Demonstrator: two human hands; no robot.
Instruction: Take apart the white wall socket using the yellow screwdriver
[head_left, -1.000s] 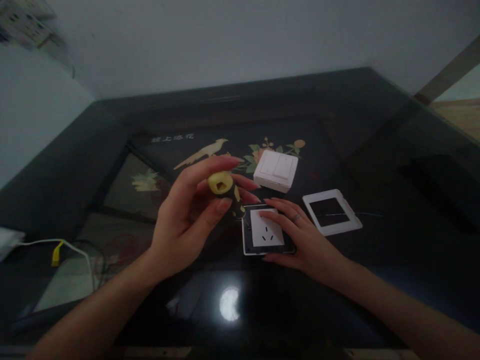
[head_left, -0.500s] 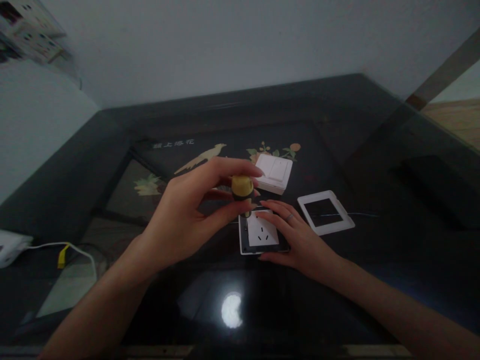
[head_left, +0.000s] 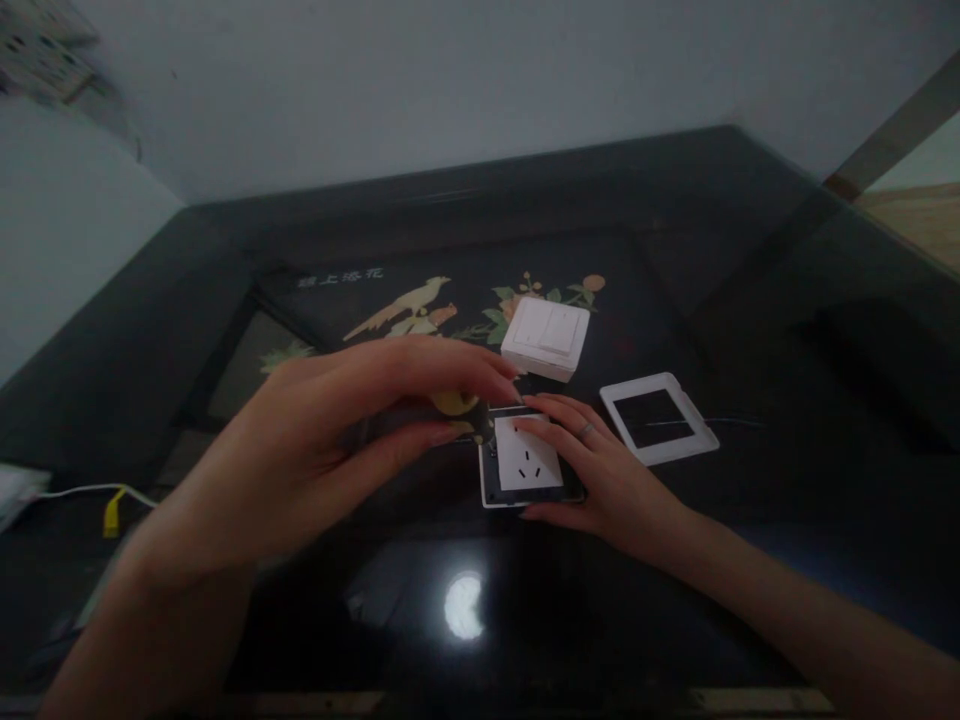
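Note:
My left hand [head_left: 352,440] is closed round a short yellow and black handle [head_left: 454,403], tilted, its front end close to the left edge of a socket plate. The socket plate [head_left: 527,455] has a white centre with slots and a black surround, and lies on the dark tabletop. My right hand [head_left: 600,465], with a ring on one finger, grips the plate's right side, fingertips on its top and thumb at the near edge. The tip of the handled tool is too dim to make out.
Behind the socket plate sits a white switch box [head_left: 546,338]. To the right lies a white square frame [head_left: 701,437]. A white cable with a yellow tag [head_left: 112,513] is at the left on the dark glossy table [head_left: 420,600].
My left hand has shifted left and the handle has tipped over from nearly upright. My right hand still holds the socket plate. The camera view has shifted slightly.

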